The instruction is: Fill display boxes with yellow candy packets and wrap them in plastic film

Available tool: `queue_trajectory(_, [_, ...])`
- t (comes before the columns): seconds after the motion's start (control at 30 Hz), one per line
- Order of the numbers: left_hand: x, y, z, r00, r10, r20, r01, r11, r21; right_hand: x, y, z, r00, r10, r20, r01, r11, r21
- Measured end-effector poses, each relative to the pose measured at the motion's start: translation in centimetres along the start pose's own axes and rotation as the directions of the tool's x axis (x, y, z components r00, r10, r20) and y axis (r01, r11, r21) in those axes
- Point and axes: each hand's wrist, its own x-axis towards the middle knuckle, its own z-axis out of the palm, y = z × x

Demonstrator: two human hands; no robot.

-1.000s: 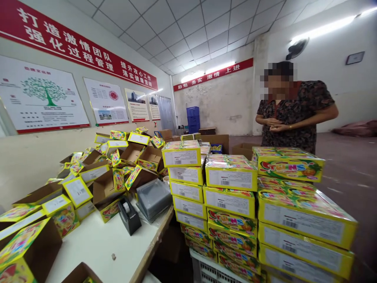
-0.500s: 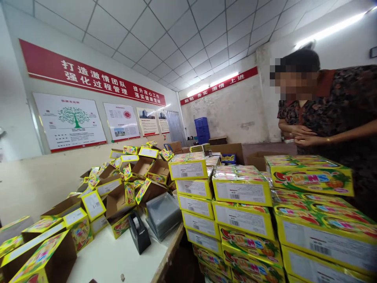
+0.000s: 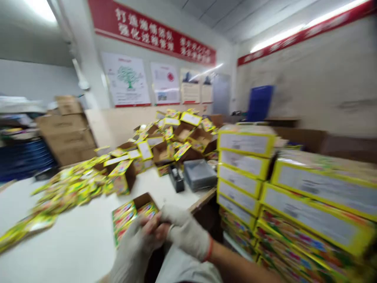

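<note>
Both hands wear whitish fingerless gloves and meet low in the middle of the head view, blurred by motion. My left hand (image 3: 136, 237) is closed, its bare fingertips against those of the other hand. My right hand (image 3: 184, 230), with a red-orange cuff edge, is closed too. Whatever may be between the fingers is hidden. Just beyond them, on the white table (image 3: 79, 239), stands an open display box (image 3: 125, 220) with colourful packets in it, partly covered by the gloves.
Yellow packets (image 3: 79, 184) lie heaped on the left. Open boxes (image 3: 182, 131) pile up at the back, near a black tape dispenser (image 3: 176, 179) and a stack of clear plastic sheets (image 3: 198, 175). Tall stacks of filled boxes (image 3: 244, 161) stand along the right, beside the table edge.
My view has swung left and down. Both gloved hands, the packet-filled box and the packet heap have come into sight; the other person has left the view on the right.
</note>
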Motion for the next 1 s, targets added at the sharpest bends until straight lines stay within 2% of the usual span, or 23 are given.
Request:
queue_trajectory(0.03, [0.5, 0.2, 0.0, 0.992, 0.025, 0.122, -0.009, 0.992, -0.128, 0.1, -0.1, -0.3, 0.998, 0.043, -0.056, -0.038, 0.996, 0.083])
queue_trajectory(0.07, [0.9, 0.2, 0.0, 0.976, 0.023, 0.218, 0.024, 0.977, -0.210, 0.2, -0.3, -0.6, 0.994, 0.086, -0.063, -0.078, 0.989, 0.122])
queue_trajectory(0.13, [1.4, 0.1, 0.0, 0.964, 0.013, 0.264, 0.068, 0.953, -0.295, 0.2, -0.6, -1.3, 0.987, 0.136, -0.087, -0.126, 0.986, 0.113])
queue_trajectory(0.27, [1.1, -0.8, 0.3, 0.967, 0.019, 0.256, 0.070, 0.940, -0.335, -0.4, -0.9, -2.2, 0.988, 0.124, -0.092, -0.121, 0.992, 0.034])
queue_trajectory(0.5, [-0.1, -1.3, 0.1, 0.970, 0.110, 0.217, -0.051, 0.964, -0.259, -0.8, -0.9, -1.7, 0.991, -0.075, -0.115, 0.047, 0.973, -0.227])
queue_trajectory(0.6, [-0.2, -1.4, -0.1, 0.971, 0.080, 0.224, -0.016, 0.962, -0.274, -0.9, -0.7, -2.0, 0.987, -0.133, -0.088, 0.101, 0.949, -0.299])
queue_trajectory(0.77, [-0.1, -1.5, -0.1, 0.958, -0.027, 0.284, 0.142, 0.908, -0.395, -1.0, -0.1, -2.6, 0.985, -0.171, -0.020, 0.154, 0.928, -0.339])
queue_trajectory(0.87, [0.1, -1.9, -0.1, 0.961, -0.035, 0.276, 0.140, 0.919, -0.369, -1.1, 0.0, -2.5, 0.986, -0.163, -0.024, 0.140, 0.907, -0.397])
queue_trajectory(1.0, [0.0, -2.5, -0.4, 0.958, -0.031, 0.286, 0.132, 0.930, -0.342, -1.3, -0.1, -2.2, 0.967, -0.256, -0.001, 0.217, 0.822, -0.527])
